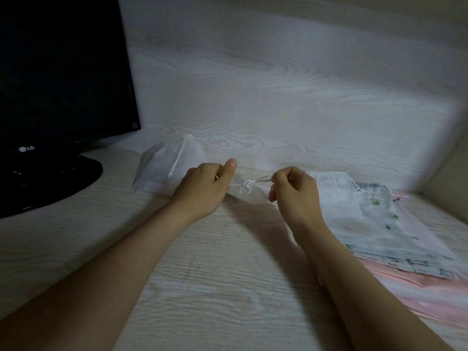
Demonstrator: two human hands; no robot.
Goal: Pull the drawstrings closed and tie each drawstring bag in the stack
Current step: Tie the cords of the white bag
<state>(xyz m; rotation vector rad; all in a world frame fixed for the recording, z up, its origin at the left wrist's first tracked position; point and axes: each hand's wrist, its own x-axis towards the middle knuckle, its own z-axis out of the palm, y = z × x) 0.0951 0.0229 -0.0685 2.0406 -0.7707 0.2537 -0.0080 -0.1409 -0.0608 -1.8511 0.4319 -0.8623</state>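
Desk point(215, 287) of pale wood grain lies nearest. Mid-scene, two hands hold one white drawstring bag point(249, 193) between them. The left hand point(205, 188) is curled round its left end, and the right hand point(295, 196) pinches its gathered neck beside the knotted cord point(247, 184). Right lies one stack of flat bags point(379, 229). Far left are one tied bag point(172, 163) and one LG monitor point(63, 84).
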